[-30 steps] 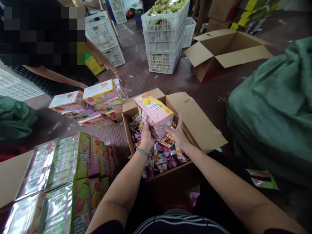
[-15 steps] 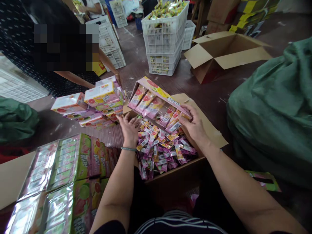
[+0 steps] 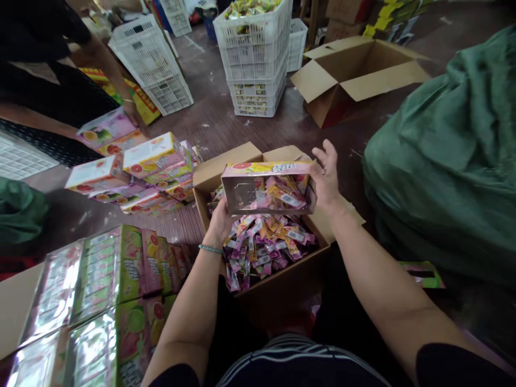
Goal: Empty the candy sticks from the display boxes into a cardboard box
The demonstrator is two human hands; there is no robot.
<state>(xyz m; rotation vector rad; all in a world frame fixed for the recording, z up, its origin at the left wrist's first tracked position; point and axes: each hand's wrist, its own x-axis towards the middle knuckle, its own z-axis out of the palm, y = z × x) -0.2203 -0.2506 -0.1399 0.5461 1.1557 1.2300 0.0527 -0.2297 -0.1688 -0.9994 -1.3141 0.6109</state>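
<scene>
A pink and yellow candy box (image 3: 264, 170) with a clear front window is tilted over a carton (image 3: 282, 277) of loose small packets (image 3: 262, 244). Inside the box, packets are heaped towards the right and the left part looks bare. My left hand (image 3: 220, 221) grips its lower left corner; some of those fingers are hidden behind it. At the other end, my right hand (image 3: 325, 177) holds the box's right side, with a couple of fingers raised off it.
Filled candy boxes (image 3: 133, 279) stand in rows at the lower left. A stack of boxes (image 3: 151, 156) lies beyond, where a person's hand (image 3: 135, 113) rests. White crates (image 3: 253, 59), an open carton (image 3: 342, 80) and a green sack (image 3: 435, 161) surround the spot.
The box has turned level, and its packets have slid to the right. My left hand has come up against its left end. The other person has moved left, with boxes in hand.
</scene>
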